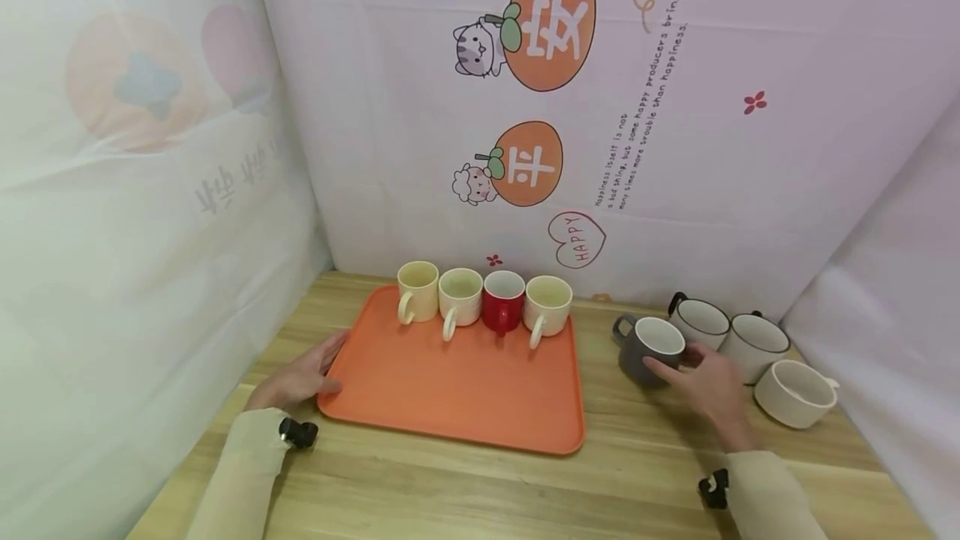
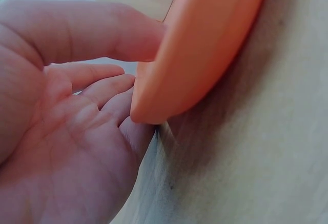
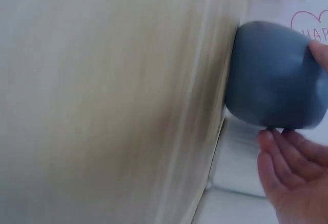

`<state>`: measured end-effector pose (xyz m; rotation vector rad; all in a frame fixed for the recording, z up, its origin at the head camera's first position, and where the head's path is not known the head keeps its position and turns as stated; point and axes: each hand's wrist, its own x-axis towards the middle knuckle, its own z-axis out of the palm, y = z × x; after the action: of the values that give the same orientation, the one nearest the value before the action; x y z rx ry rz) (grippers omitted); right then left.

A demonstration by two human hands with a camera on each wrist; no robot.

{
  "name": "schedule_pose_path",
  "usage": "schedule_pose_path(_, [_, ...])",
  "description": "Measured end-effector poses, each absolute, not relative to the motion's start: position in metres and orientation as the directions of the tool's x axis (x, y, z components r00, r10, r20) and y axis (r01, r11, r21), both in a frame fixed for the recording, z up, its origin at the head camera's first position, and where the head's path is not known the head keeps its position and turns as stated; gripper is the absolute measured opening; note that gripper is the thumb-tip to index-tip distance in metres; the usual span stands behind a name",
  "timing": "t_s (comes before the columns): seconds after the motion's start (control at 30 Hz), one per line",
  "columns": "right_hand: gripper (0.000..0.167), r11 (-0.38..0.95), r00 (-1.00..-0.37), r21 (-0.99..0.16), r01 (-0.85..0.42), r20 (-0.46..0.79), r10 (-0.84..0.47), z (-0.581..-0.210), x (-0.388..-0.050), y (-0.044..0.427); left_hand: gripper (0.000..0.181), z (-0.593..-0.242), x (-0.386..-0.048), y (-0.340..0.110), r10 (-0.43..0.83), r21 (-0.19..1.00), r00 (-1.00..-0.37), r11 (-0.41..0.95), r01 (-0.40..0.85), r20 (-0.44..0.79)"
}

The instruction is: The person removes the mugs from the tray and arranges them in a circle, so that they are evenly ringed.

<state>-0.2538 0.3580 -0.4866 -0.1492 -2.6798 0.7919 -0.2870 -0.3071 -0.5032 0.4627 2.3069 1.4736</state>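
An orange tray (image 1: 457, 382) lies on the table with four mugs in a row along its back edge: pale yellow (image 1: 417, 294), cream (image 1: 461, 298), red (image 1: 503, 302) and another cream one (image 1: 547, 307). My left hand (image 1: 300, 375) holds the tray's left edge; in the left wrist view the thumb rests on the rim (image 2: 174, 80) and the fingers lie under it. To the right of the tray, my right hand (image 1: 712, 390) grips a dark grey mug (image 1: 648, 352) between thumb and fingers. That mug (image 3: 277, 75) stands upright, its handle pointing left.
Behind and right of my right hand stand two white mugs with dark rims (image 1: 701, 322) (image 1: 757, 342). A plain white cup (image 1: 795, 394) is at the far right. Printed cloth (image 1: 450, 65) hangs behind the wooden table (image 1: 450, 482) and at both sides.
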Motion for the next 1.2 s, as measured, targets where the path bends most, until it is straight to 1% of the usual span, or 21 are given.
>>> schedule_pose_path(0.13, [0.071, 0.834, -0.914, -0.549, 0.053, 0.309, 0.262, -0.486, -0.255, 0.346, 0.106, -0.502, -0.287, -0.307, 0.46, 0.91, -0.879, 0.406, 0.08, -0.128])
schedule_pose_path(0.23, [0.067, 0.823, -0.899, -0.565, 0.06, 0.327, 0.29, -0.486, -0.257, 0.342, 0.106, -0.502, -0.288, -0.307, 0.459, 0.908, -0.879, 0.41, 0.081, -0.129])
schedule_pose_path(0.43, [0.064, 0.808, -0.872, -0.577, 0.116, 0.33, 0.361, -0.488, -0.26, 0.34, 0.106, -0.503, -0.289, -0.306, 0.471, 0.909, -0.874, 0.406, 0.099, -0.115])
schedule_pose_path(0.5, [0.065, 0.805, -0.867, -0.579, 0.128, 0.329, 0.374, -0.489, -0.261, 0.341, 0.106, -0.504, -0.29, -0.306, 0.472, 0.911, -0.875, 0.4, 0.1, -0.111])
schedule_pose_path(0.63, [0.067, 0.806, -0.866, -0.578, 0.13, 0.33, 0.376, -0.489, -0.263, 0.342, 0.107, -0.505, -0.289, -0.307, 0.46, 0.91, -0.881, 0.402, 0.098, -0.109])
schedule_pose_path(0.77, [0.066, 0.795, -0.877, -0.589, 0.144, 0.296, 0.378, -0.485, -0.259, 0.342, 0.108, -0.505, -0.288, -0.307, 0.444, 0.908, -0.887, 0.413, 0.076, -0.128])
schedule_pose_path(0.87, [0.073, 0.793, -0.888, -0.589, 0.158, 0.266, 0.375, -0.475, -0.254, 0.342, 0.108, -0.505, -0.288, -0.307, 0.435, 0.909, -0.89, 0.413, 0.062, -0.137])
schedule_pose_path(0.97, [0.082, 0.791, -0.894, -0.596, 0.137, 0.269, 0.358, -0.462, -0.249, 0.338, 0.108, -0.505, -0.287, -0.309, 0.452, 0.913, -0.884, 0.401, 0.078, -0.123])
schedule_pose_path(1.03, [0.088, 0.786, -0.898, -0.61, 0.102, 0.283, 0.336, -0.451, -0.247, 0.332, 0.108, -0.505, -0.287, -0.31, 0.452, 0.913, -0.884, 0.401, 0.078, -0.123])
schedule_pose_path(1.2, [0.084, 0.78, -0.911, -0.626, -0.009, 0.327, 0.252, -0.436, -0.246, 0.302, 0.106, -0.504, -0.288, -0.309, 0.443, 0.905, -0.887, 0.418, 0.076, -0.131])
